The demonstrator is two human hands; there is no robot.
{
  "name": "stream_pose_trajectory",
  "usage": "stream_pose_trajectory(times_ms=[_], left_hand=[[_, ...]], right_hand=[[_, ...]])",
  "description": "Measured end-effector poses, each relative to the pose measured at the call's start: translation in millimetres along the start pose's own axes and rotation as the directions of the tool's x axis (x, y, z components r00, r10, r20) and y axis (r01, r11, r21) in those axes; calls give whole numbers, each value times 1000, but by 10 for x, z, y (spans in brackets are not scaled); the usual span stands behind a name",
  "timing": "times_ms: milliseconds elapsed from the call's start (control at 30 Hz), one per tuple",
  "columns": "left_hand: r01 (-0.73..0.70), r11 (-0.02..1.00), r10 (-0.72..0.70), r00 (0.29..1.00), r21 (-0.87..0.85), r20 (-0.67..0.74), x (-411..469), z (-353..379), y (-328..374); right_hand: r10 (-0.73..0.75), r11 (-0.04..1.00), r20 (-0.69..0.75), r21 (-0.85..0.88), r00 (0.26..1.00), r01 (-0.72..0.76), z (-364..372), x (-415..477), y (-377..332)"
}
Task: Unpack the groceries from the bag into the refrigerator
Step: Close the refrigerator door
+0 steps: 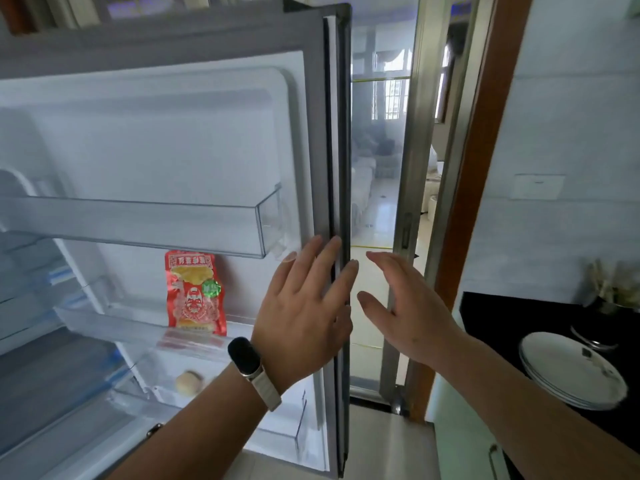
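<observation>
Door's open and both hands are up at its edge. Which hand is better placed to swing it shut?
Probably the left hand: its fingers already lie on the free edge of the refrigerator door. The right hand is open beside that edge, apparently not touching. Neither hand holds anything.

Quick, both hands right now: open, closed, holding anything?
Left hand: open, fingers spread, resting flat against the edge of the refrigerator door, holding nothing.
Right hand: open, empty, just beyond the door edge, apparently not touching it.

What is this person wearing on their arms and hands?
Both forearms are bare, with no sleeves in view. The left wrist carries a smart band with a glossy black oval face on a pale grey strap. The right hand and its wrist wear nothing: no rings, no gloves.
</observation>
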State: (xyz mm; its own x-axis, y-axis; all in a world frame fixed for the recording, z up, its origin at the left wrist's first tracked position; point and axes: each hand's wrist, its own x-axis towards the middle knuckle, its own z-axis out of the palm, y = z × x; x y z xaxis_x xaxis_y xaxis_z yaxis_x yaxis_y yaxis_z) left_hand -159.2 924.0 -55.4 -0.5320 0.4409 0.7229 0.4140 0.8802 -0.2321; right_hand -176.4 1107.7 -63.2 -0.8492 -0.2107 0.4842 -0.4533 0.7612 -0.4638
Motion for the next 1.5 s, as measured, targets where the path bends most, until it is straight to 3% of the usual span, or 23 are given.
stream_pose_trajectory(times_ms=[167, 367, 700, 1100, 1500], left_hand=[[36, 998, -34, 998, 47, -44, 100, 126, -40], [77, 994, -70, 994, 80, -84, 107, 234, 1], [224, 945, -183, 966, 238, -183, 156, 421, 125], [284, 880, -229, 956, 381, -184, 56, 531, 276], [308, 866, -230, 945, 395, -232, -292, 235, 311]], right_hand=[[30, 987, 9, 156, 1000, -31, 179, 250, 192], [-74, 933, 30, 355, 997, 59, 389, 488, 439], [-301, 645, 33, 743, 953, 178, 513, 818, 526], [-516, 499, -28, 802, 856, 327, 706, 990, 611], [-550, 450, -100, 801, 829, 395, 712, 618, 252]])
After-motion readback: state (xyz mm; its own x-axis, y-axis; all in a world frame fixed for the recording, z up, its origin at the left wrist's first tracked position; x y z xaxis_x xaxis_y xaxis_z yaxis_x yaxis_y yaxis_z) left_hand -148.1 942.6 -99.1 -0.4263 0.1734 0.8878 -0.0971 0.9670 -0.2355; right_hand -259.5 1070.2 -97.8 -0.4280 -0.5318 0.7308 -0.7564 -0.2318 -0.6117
